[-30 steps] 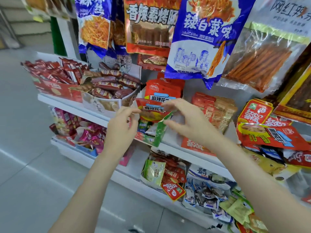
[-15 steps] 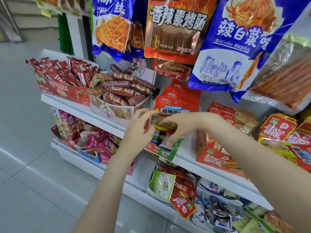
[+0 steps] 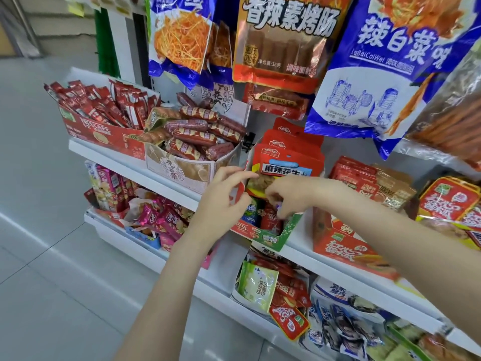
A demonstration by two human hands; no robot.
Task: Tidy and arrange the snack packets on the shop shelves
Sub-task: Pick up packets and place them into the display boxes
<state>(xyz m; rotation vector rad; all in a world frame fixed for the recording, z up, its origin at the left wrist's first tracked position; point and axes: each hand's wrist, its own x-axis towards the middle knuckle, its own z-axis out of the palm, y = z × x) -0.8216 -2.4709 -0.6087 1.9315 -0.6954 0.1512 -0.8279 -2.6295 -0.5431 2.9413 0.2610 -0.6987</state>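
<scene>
A stack of red peanut snack packets (image 3: 287,162) stands upright in a red-and-green display box (image 3: 270,237) on the upper shelf (image 3: 299,252). My left hand (image 3: 221,204) pinches the left edge of the front packet. My right hand (image 3: 289,195) grips the same packet at its lower front, fingers curled and reaching down into the box. Small candy packs (image 3: 270,220) sit low in the box below the packet.
A box of sausages (image 3: 192,144) and a Nescafe sachet box (image 3: 101,118) stand to the left. A red snack box (image 3: 348,246) is on the right. Large bags (image 3: 283,40) hang overhead. More packets (image 3: 283,295) crowd the lower shelf.
The view has drawn closer to the shelf. Both hands stay on the front peanut packet; my right hand has dropped a little lower toward the box.
</scene>
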